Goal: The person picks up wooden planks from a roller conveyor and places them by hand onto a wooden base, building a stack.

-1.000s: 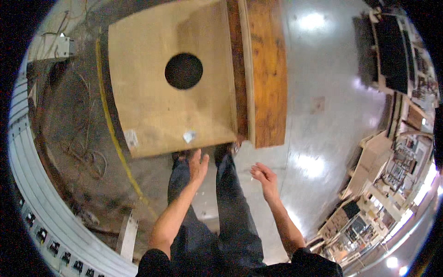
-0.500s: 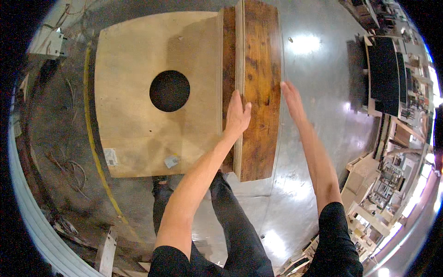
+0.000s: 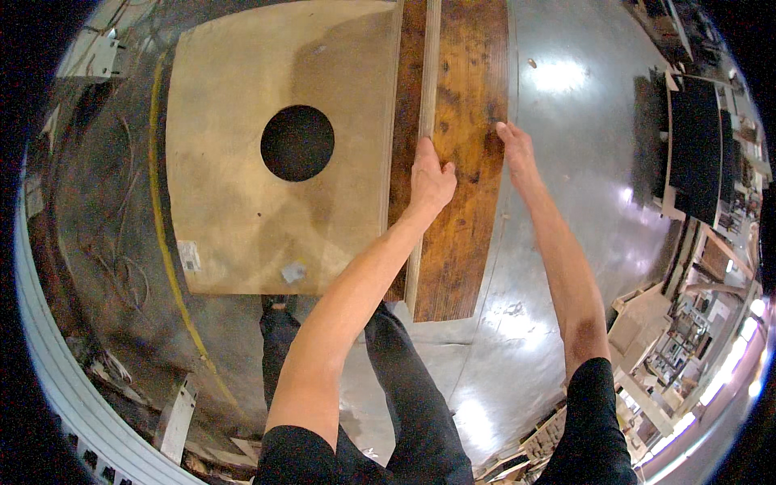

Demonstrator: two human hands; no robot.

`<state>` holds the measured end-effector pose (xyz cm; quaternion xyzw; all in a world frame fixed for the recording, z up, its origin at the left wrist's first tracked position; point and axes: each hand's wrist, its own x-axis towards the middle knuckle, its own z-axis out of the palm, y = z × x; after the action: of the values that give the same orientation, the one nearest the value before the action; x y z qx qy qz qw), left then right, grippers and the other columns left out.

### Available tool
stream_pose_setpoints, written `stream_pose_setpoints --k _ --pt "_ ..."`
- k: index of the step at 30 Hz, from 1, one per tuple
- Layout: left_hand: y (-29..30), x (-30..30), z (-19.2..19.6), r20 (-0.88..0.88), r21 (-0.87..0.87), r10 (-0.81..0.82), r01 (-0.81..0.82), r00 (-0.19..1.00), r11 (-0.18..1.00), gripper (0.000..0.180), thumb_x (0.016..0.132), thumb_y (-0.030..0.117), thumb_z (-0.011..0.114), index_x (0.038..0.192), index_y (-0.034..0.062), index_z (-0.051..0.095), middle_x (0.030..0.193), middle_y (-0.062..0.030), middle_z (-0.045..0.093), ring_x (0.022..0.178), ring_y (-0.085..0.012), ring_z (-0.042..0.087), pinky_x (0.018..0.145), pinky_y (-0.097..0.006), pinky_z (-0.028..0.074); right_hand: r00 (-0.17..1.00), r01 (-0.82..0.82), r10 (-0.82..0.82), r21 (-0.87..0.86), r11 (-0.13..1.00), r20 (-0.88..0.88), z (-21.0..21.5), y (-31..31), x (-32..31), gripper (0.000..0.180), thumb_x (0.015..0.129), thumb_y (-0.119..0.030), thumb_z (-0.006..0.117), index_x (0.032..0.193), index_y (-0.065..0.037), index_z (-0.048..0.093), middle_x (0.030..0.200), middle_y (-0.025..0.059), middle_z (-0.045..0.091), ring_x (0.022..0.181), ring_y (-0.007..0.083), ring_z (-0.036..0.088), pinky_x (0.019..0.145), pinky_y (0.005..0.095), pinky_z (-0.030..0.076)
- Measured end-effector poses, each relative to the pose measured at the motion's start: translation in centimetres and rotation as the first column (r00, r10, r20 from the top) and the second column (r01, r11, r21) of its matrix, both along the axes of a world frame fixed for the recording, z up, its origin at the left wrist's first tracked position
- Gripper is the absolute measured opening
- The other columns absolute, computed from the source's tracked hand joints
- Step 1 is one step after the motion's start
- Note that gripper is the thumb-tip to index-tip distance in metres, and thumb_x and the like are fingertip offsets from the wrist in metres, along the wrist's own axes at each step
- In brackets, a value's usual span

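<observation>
A long brown stained wooden board (image 3: 461,234) runs away from me, right of centre. My left hand (image 3: 432,178) grips its left edge, fingers over the pale layered side and thumb on the top face. On the opposite edge, the fingers of my right hand (image 3: 517,149) are pinched round the board, with the thumb by the top. A second stained board (image 3: 410,89) shows partly beneath and to the left of it. Left of both lies a large pale plywood panel (image 3: 218,153) with a round dark hole (image 3: 297,143); a small scrap (image 3: 293,272) rests on it.
The grey floor (image 3: 566,170) stretches off to the right, toward dark stacked panels (image 3: 693,149) and wooden pieces (image 3: 638,327). A yellow floor line (image 3: 166,250) passes left of the plywood, with loose cables (image 3: 121,275) beyond. My legs stand close to the near edge.
The top board has shifted right and turned slightly, its far end swinging right. My right hand's fingers, straight before, are now bent round its edge. My left hand moved along with it.
</observation>
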<state>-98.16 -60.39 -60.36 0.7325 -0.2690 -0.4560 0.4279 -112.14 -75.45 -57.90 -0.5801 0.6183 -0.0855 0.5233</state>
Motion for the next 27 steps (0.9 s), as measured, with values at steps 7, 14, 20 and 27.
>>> stream_pose_setpoints --k 7,14,20,27 --pt "-0.4 0.2 0.4 -0.064 0.074 -0.01 0.014 0.998 0.997 0.081 0.087 0.009 0.064 0.152 -0.0079 0.02 0.156 -0.0296 0.029 0.146 -0.0399 0.03 0.122 -0.043 0.023 0.998 -0.057 0.057 -0.038 0.998 -0.003 -0.6 -0.4 -0.4 0.085 0.094 -0.054 0.061 0.148 0.007 0.037 0.152 0.0232 0.04 0.142 0.031 0.036 0.116 0.0427 0.029" --pt "12.6 1.4 1.6 -0.151 -0.012 0.034 -0.036 0.988 0.999 0.07 0.088 0.021 0.071 0.146 -0.0044 0.04 0.147 -0.0272 0.046 0.138 -0.0373 0.044 0.117 -0.044 0.033 0.996 -0.007 -0.011 -0.189 0.982 -0.094 1.2 8.4 -7.3 0.053 0.101 -0.042 0.054 0.129 0.003 0.06 0.129 0.0156 0.06 0.12 0.0217 0.053 0.104 0.0386 0.04" --pt "36.4 7.1 6.4 -0.064 0.487 -0.108 0.125 0.992 0.864 0.033 0.087 0.019 0.068 0.116 0.0046 0.069 0.096 -0.0137 0.072 0.091 -0.0283 0.069 0.082 -0.04 0.053 0.985 0.104 -0.062 0.264 0.959 -0.163 3.5 34.7 -29.1 0.037 0.102 -0.034 0.053 0.113 -0.002 0.067 0.103 0.0073 0.068 0.095 0.0157 0.061 0.086 0.0331 0.049" --pt "54.9 15.5 13.6 -0.052 0.576 0.103 -0.054 0.993 0.816 0.041 0.086 0.021 0.069 0.12 -0.001 0.069 0.104 -0.0172 0.073 0.098 -0.0278 0.07 0.087 -0.037 0.053 0.989 0.092 0.019 0.722 0.686 -0.144 17.3 67.1 -26.0 0.034 0.099 -0.035 0.057 0.093 -0.003 0.068 0.082 0.0038 0.067 0.073 0.0138 0.062 0.063 0.03 0.051"
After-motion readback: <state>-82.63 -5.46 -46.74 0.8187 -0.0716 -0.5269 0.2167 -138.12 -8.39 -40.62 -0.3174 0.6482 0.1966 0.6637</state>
